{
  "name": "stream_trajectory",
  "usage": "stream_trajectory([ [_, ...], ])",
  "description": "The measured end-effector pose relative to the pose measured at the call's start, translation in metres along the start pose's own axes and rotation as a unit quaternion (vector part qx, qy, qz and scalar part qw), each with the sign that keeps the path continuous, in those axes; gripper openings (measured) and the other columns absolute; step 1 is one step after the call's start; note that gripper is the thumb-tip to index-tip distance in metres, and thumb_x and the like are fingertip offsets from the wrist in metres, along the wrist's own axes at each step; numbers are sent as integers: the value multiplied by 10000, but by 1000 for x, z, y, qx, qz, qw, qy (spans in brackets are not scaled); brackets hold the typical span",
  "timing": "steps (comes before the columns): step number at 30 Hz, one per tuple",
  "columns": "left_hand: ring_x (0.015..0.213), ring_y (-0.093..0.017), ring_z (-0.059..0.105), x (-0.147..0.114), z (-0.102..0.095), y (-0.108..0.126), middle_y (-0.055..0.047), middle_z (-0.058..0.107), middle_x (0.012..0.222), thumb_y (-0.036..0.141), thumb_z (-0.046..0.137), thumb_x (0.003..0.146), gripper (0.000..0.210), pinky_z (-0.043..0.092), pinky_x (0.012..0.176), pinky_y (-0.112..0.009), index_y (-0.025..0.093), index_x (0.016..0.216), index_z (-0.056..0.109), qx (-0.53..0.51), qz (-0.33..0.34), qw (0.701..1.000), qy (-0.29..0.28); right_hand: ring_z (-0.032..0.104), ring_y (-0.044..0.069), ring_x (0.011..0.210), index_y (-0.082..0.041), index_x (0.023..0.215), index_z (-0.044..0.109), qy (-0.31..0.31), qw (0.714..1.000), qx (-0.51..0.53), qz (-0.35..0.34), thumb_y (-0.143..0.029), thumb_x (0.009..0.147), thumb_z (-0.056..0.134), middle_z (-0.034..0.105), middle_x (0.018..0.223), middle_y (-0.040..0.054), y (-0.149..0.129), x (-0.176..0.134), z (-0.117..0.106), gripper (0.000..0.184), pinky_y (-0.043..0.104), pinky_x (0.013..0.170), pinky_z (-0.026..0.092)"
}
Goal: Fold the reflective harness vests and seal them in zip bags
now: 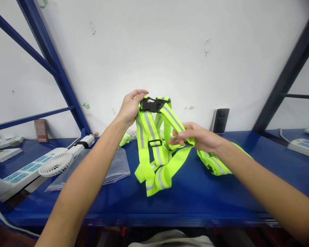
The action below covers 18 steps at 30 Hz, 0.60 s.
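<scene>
Yellow-green straps [159,157] between curled fingers [187,133]

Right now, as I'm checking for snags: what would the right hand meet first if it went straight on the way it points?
The right hand would probably meet the hanging neon-yellow fabric straps with grey stripes first, though depth is unclear.

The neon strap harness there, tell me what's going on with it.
A person holds the neon harness up over the blue table. The left hand grips its top beside the black buckle; the right hand holds a strap lower down. Another neon bundle lies beyond the right forearm, and a clear plastic bag lies to the left.
</scene>
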<state>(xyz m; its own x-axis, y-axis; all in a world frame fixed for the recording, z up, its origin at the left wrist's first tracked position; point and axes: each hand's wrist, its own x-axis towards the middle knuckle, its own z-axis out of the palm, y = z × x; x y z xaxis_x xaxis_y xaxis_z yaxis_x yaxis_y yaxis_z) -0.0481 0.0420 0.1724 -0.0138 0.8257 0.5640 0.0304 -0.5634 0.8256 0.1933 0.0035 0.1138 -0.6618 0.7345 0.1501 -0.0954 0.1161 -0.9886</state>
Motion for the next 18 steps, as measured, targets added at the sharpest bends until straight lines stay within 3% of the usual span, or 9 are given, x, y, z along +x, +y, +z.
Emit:
stream_trajectory([
  [2,674,-153,617,8,1,6,-17,622,746,204,536,908,110,493,648,-263,182,950,635,-15,14,1000,14,697,205,828,-164,976,675,63,995,-77,-16,-296,643,881,687,848,32,10,-7,3,414,318,754,565],
  [4,738,-163,639,19,-2,13,-22,626,785,203,537,913,92,515,699,-274,180,937,623,-35,29,998,45,677,192,841,-192,1194,620,99,987,-124,-13,-261,621,892,687,1030,57,20,-13,6,638,307,698,560],
  [6,804,-178,654,30,-6,18,-27,628,826,217,553,915,71,532,743,-286,183,930,613,-66,38,993,88,662,185,820,-188,1271,579,87,985,-147,18,-276,658,869,683,1035,65,30,-19,9,684,305,667,550],
  [10,858,-212,667,42,-13,25,-30,608,806,236,571,928,73,551,792,-333,176,940,611,-109,31,985,133,685,220,875,-137,1145,647,37,987,-135,75,-346,784,782,704,894,69,49,-26,8,439,367,820,540],
  [14,856,-216,669,44,-17,29,-31,591,785,230,584,928,72,551,776,-327,163,923,612,-124,34,981,148,680,240,951,-171,1422,501,56,989,-119,68,-349,829,742,689,882,47,61,-29,2,664,386,862,524],
  [18,894,-211,675,51,-32,26,-30,569,776,187,542,941,80,529,789,-302,156,910,609,-117,45,976,180,635,248,1067,-244,1493,439,21,983,-172,53,-333,713,852,642,1193,87,67,-36,1,887,352,844,537],
])
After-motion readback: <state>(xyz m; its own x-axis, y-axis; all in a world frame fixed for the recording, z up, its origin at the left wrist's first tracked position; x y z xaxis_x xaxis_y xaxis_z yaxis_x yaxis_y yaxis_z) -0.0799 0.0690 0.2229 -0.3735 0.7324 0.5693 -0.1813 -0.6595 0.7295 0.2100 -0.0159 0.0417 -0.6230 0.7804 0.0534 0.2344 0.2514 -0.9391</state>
